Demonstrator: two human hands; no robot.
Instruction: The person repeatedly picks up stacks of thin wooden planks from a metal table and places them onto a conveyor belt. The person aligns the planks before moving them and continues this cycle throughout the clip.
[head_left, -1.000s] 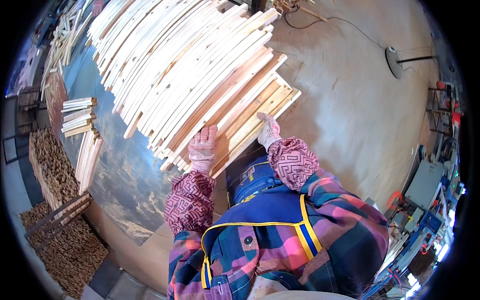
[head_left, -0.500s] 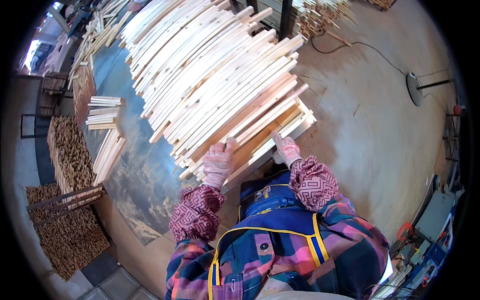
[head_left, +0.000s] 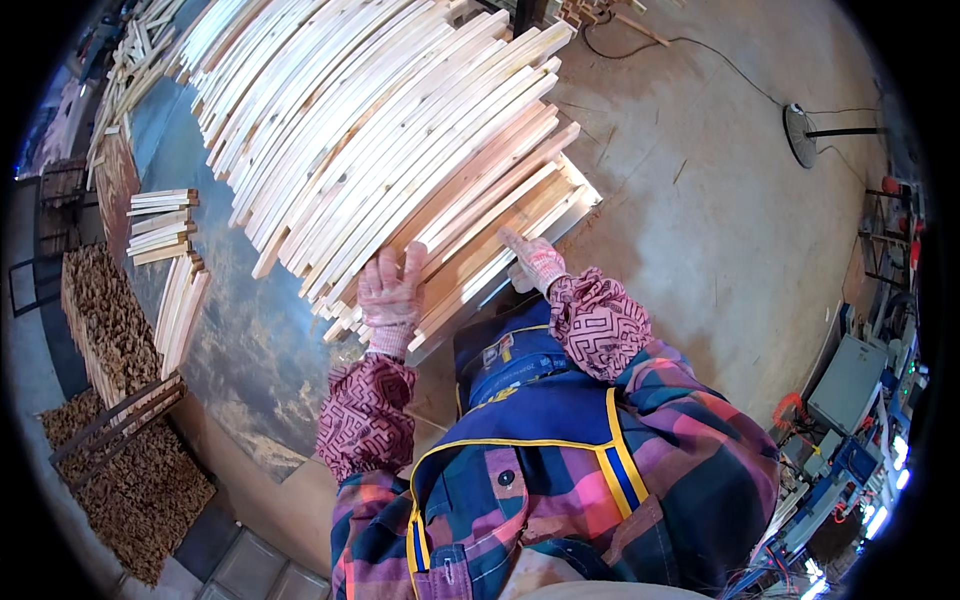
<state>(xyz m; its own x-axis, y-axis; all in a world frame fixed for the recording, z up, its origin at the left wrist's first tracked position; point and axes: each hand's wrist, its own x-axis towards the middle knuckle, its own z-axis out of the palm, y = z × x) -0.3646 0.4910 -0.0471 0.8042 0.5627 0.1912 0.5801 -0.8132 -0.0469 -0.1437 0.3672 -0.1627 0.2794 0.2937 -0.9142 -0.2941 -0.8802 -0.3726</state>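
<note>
A big stack of long pale wooden slats (head_left: 380, 140) lies fanned out in front of me. My left hand (head_left: 391, 298), in a pink-and-white knit glove, rests flat on the near ends of the slats with its fingers spread. My right hand (head_left: 535, 260), gloved the same way, lies on the lower boards (head_left: 500, 265) at the stack's near right corner, fingers pointing up along them. Neither hand is closed around a slat. Patterned sleeve covers and a plaid shirt with a blue apron fill the lower middle.
A smaller bundle of short slats (head_left: 165, 225) lies to the left on a blue patterned sheet (head_left: 250, 350). Heaps of small wood pieces (head_left: 95, 330) sit at the far left. A round fan base with cable (head_left: 800, 135) stands on the concrete floor; machines (head_left: 850, 400) line the right.
The view has shifted so the stack sits higher and closer. Both hands have stayed on the near ends of the slats, the right one sliding slightly along the lower boards.
</note>
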